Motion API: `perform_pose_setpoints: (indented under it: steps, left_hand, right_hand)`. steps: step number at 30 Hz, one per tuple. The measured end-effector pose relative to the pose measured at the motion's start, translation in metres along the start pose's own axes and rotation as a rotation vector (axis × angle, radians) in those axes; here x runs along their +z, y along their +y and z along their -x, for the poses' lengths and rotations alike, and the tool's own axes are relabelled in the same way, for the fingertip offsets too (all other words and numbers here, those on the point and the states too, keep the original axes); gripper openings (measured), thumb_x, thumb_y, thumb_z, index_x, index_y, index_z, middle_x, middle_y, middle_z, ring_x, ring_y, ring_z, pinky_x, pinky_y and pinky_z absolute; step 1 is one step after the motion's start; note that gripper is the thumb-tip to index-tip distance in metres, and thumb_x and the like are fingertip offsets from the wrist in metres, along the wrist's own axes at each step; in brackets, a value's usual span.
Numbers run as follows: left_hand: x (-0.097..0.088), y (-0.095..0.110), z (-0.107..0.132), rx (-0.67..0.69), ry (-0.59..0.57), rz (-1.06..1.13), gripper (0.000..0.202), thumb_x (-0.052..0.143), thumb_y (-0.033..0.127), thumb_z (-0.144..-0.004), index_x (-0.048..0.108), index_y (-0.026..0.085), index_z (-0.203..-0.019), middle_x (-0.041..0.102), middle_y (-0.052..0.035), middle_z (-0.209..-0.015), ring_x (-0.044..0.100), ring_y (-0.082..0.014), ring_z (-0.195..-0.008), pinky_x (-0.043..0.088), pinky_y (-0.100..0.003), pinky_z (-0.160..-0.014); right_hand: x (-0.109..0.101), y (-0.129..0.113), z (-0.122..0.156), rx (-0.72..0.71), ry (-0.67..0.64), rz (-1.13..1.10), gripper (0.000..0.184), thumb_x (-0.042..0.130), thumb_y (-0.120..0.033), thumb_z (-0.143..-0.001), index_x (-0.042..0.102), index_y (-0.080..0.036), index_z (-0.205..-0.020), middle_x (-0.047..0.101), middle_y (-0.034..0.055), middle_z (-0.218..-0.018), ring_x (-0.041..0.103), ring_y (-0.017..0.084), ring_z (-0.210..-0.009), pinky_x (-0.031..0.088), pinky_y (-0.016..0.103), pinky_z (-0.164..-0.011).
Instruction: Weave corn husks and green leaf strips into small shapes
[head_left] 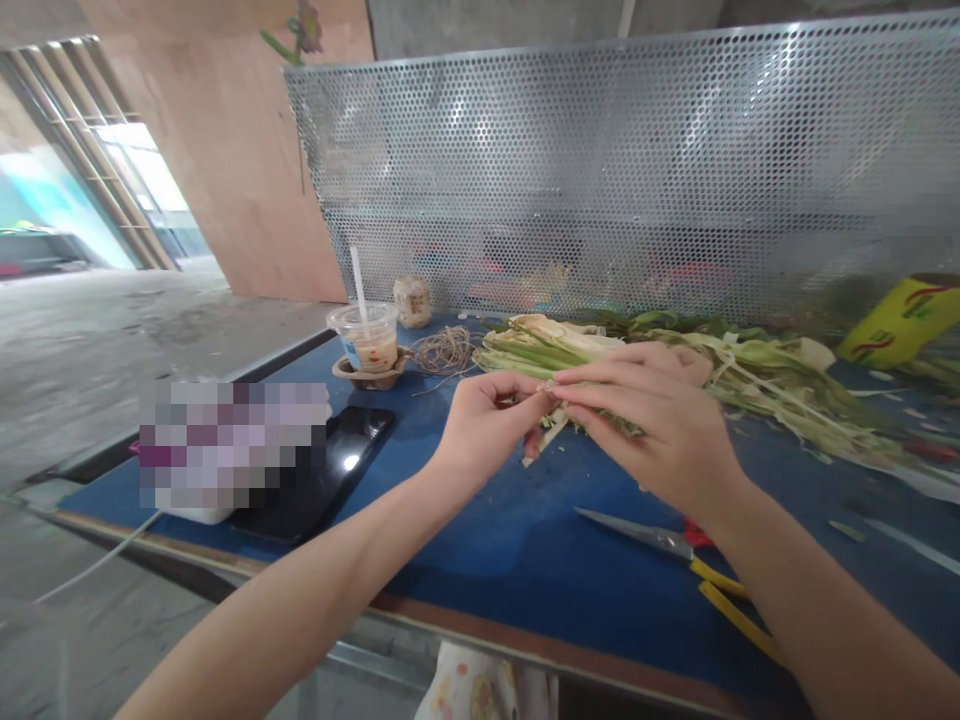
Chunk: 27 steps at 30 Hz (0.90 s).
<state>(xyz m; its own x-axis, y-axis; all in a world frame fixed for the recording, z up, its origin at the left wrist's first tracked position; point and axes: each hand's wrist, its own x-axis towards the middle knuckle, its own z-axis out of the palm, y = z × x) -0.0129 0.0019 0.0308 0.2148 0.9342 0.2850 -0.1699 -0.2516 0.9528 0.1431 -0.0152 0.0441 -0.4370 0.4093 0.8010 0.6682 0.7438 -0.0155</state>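
On the blue table (pixel 495 545), stalks (pixel 517 352) lie just beyond the hands, running left to right, the right hand (pixel 654 412) nearer. The left hand (pixel 486 412) pinches a tiny pale bit (pixel 550 387); whether the right grips it, I can't tell.

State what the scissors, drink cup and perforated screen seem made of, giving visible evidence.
Scissors: probably steel blades, smooth and grey; handles likely plastic, brightly coloured. Drink cup: probably clear, glossy plastic; its contents show through. Perforated screen: apparently bare metal, shiny, with silvery glints.
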Motion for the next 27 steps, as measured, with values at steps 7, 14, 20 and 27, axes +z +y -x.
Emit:
perform_pose_setpoints:
  steps: [7, 14, 20, 27]
  left_hand:
    - [-0.005, 0.002, -0.002, -0.044, -0.028, -0.021, 0.020, 0.068, 0.030, -0.065, 0.061, 0.012, -0.059, 0.050, 0.0038, -0.044, 0.042, -0.0034, -0.032, 0.032, -0.015, -0.031]
    - [-0.005, -0.001, -0.002, -0.066, -0.057, -0.004, 0.018, 0.070, 0.028, -0.061, 0.062, 0.012, -0.059, 0.052, 0.0035, -0.048, 0.043, -0.0035, -0.032, 0.032, -0.016, -0.031]
    - [-0.005, 0.002, -0.001, -0.034, -0.063, -0.096, 0.017, 0.068, 0.028, -0.064, 0.062, 0.012, -0.059, 0.050, 0.0039, -0.041, 0.043, -0.0042, -0.031, 0.032, -0.016, -0.032]
    - [-0.008, 0.004, -0.001, -0.011, -0.054, -0.146, 0.019, 0.064, 0.030, -0.068, 0.062, 0.013, -0.059, 0.050, 0.0028, -0.041, 0.044, -0.0051, -0.033, 0.034, -0.016, -0.035]
  right_hand:
    - [-0.008, 0.012, 0.001, -0.080, -0.067, 0.060, 0.020, 0.056, -0.024, -0.079, 0.063, -0.030, -0.096, 0.065, -0.0013, -0.103, 0.054, 0.021, -0.093, 0.044, 0.040, -0.080]
    - [-0.003, 0.012, 0.003, -0.137, -0.104, 0.125, 0.016, 0.053, -0.028, -0.082, 0.064, -0.030, -0.094, 0.066, -0.0013, -0.096, 0.053, 0.020, -0.088, 0.041, 0.039, -0.078]
    - [-0.002, 0.004, 0.001, -0.043, 0.003, 0.023, 0.012, 0.057, -0.020, -0.078, 0.065, -0.028, -0.081, 0.067, 0.0000, -0.085, 0.056, 0.018, -0.080, 0.043, 0.037, -0.075]
    - [-0.003, 0.002, 0.000, 0.048, 0.007, -0.090, 0.011, 0.057, -0.017, -0.077, 0.063, -0.026, -0.079, 0.064, 0.0016, -0.082, 0.057, 0.017, -0.080, 0.045, 0.035, -0.074]
